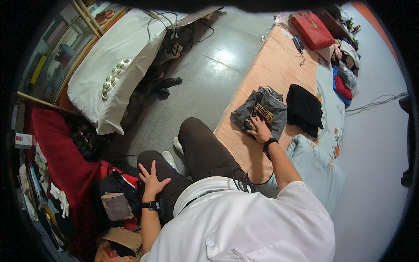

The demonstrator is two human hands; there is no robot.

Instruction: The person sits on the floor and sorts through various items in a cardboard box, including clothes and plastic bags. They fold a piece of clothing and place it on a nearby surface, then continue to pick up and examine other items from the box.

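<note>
My right hand (261,131) lies with spread fingers on a folded grey garment (277,113) with yellow-and-black lettering; it presses on the cloth and does not grip it. That garment rests on a peach-coloured bed cover (242,98). Just to its right sits a folded black garment (304,106). My left hand (153,179) rests on my left thigh, fingers apart, holding nothing. A black band is on each wrist.
A red box or bag (312,30) and a black adapter (298,43) lie at the bed's far end. White cloth covers a surface (98,55) at left, with cables at its far end. A cardboard box (122,239) and piled clothes (118,206) stand near my left arm.
</note>
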